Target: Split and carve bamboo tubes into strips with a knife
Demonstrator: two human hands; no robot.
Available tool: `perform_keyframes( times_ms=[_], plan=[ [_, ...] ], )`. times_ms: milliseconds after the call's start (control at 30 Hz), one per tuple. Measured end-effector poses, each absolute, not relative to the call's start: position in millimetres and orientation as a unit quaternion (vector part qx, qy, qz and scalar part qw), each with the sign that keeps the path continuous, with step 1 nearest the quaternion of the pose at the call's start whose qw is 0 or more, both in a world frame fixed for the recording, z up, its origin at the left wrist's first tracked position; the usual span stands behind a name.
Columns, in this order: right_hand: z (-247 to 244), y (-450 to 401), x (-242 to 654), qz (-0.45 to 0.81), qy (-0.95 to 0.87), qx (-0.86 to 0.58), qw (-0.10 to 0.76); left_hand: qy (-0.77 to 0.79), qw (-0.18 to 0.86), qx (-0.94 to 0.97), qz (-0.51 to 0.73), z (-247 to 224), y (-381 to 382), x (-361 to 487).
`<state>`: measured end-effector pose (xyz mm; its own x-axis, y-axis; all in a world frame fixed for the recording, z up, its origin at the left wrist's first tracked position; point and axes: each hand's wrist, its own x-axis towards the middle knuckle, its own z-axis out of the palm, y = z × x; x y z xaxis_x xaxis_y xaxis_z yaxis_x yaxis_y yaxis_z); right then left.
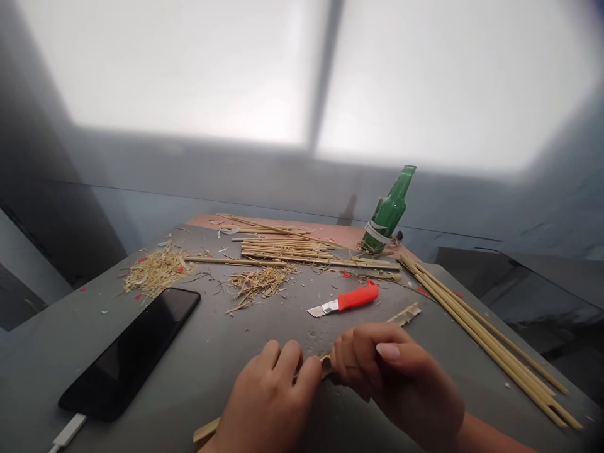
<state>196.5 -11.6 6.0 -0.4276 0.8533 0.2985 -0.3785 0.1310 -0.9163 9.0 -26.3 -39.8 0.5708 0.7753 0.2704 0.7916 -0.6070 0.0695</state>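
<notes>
A split, hollow reed stalk (404, 314) runs slantwise through both hands, low over the near part of the table. Its left end shows below my left wrist, and a short stretch appears between the hands. My left hand (271, 393) is closed around the stalk, knuckles up. Fingers curled, my right hand (394, 371) grips it farther along, with the thumb on top. Beyond my hands lies a utility knife (357, 296) with a red handle, its blade out and pointing left. My fingers hide the middle of the stalk.
A black phone (132, 352) with a white cable (70, 433) lies at left. Piles of shavings (158, 272) and several reed stalks (283, 247) cover the far side. A green bottle (389, 211) leans at the back, and long stalks (481, 336) lie along the right edge.
</notes>
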Motion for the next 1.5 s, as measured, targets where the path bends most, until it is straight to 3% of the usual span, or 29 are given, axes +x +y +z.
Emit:
perform_keyframes(
  times_ms=[1133, 1500],
  plan=[
    [0.8, -9.0, 195.0, 0.585, -0.599, -0.204, 0.508, -0.431, 0.057, -0.884, -0.17, -49.2, -23.4, 5.7],
    [2.2, 2.0, 178.6, 0.588, -0.523, -0.282, 0.548, -0.474, -0.052, -0.869, -0.132, -42.0, -19.7, 10.7]
  ],
)
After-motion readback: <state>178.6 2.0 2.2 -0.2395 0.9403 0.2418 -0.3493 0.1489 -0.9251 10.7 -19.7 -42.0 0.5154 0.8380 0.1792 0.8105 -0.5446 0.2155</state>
